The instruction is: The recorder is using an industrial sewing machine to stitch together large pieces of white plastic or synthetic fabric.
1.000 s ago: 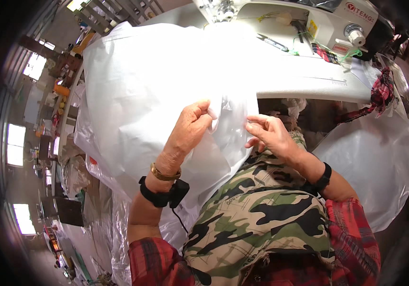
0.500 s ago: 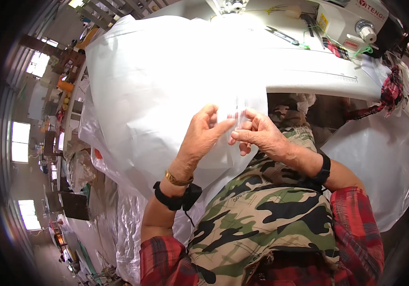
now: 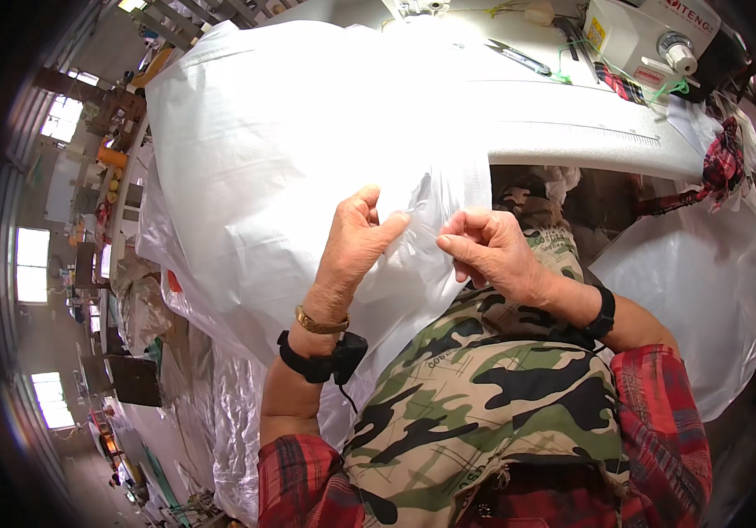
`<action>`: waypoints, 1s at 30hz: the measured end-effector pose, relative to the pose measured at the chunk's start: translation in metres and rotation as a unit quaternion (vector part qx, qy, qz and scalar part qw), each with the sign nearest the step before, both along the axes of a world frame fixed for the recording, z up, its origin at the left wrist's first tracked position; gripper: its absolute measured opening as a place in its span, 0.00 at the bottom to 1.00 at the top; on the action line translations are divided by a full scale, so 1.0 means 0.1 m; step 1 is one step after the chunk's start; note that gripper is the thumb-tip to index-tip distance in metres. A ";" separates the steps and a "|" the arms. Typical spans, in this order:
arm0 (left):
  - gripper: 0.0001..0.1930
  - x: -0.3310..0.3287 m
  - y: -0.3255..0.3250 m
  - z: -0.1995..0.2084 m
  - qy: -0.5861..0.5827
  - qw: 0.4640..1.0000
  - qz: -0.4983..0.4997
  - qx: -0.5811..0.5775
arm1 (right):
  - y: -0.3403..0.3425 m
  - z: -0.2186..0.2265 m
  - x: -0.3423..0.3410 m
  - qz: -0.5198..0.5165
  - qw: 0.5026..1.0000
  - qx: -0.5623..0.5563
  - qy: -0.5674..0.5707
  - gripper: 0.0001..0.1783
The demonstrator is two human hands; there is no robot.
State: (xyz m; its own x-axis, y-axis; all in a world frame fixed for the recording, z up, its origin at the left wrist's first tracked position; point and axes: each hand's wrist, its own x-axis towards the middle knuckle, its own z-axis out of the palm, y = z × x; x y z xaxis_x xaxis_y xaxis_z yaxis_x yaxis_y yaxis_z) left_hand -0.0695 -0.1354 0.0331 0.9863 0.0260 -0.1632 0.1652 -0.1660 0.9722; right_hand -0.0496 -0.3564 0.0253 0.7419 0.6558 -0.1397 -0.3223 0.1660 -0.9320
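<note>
Head camera view: we are looking down at a white plastic sheet [image 3: 255, 176], which is lying over the white sewing table [image 3: 589, 132] and hanging down near our camouflage apron [image 3: 519, 387]. Half a second ago our hands were almost meeting; now they are sitting a bit farther apart, and folds are running through the plastic between them. We are probably pulling at just this one small part. Our left hand [image 3: 352, 246] is keeping its thumb and pointing finger spread wide, and we cannot tell if it is gripping any plastic. Our right hand [image 3: 497, 255] is holding its fingertips close together, seeming to be pinching the folds. Toward the upper right, a sewing machine [image 3: 629, 35] is standing near a thin cutter [image 3: 523, 60].
</note>
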 end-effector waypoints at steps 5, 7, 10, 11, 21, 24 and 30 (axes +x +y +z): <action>0.09 -0.09 -0.20 0.08 -0.124 0.958 0.034 0.255 | 0.04 0.10 0.03 0.022 0.983 -0.047 -0.177 0.09; 0.07 -0.14 -0.32 0.19 -0.156 0.943 0.043 0.289 | 0.07 0.18 0.09 0.019 0.958 -0.070 -0.277 0.10; 0.05 -0.13 -0.31 0.25 -0.206 0.932 0.053 0.293 | 0.08 0.31 0.16 0.011 0.855 -0.145 -0.498 0.13; 0.05 -0.13 -0.30 0.26 -0.223 0.937 0.053 0.264 | 0.10 0.32 0.16 0.040 0.852 -0.163 -0.496 0.13; 0.06 -0.09 -0.11 0.25 -0.089 0.995 -0.006 0.054 | 0.21 0.44 0.17 0.050 0.768 -0.145 -0.622 0.09; 0.06 -0.07 -0.10 0.25 -0.054 0.998 -0.021 0.003 | 0.28 0.33 0.20 0.110 0.762 -0.169 -0.615 0.09; 0.08 -0.06 -0.09 0.22 -0.034 0.997 -0.032 -0.066 | 0.39 0.31 0.22 0.019 0.705 -0.123 -0.699 0.09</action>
State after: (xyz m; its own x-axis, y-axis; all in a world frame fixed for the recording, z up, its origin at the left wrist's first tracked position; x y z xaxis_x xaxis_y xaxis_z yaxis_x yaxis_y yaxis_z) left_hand -0.0755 -0.1441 0.0549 0.9940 -0.0546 -0.0944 0.0920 -0.0447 0.9948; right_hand -0.0273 -0.3171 0.0563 0.2508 0.7618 0.5972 0.9385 -0.0400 -0.3431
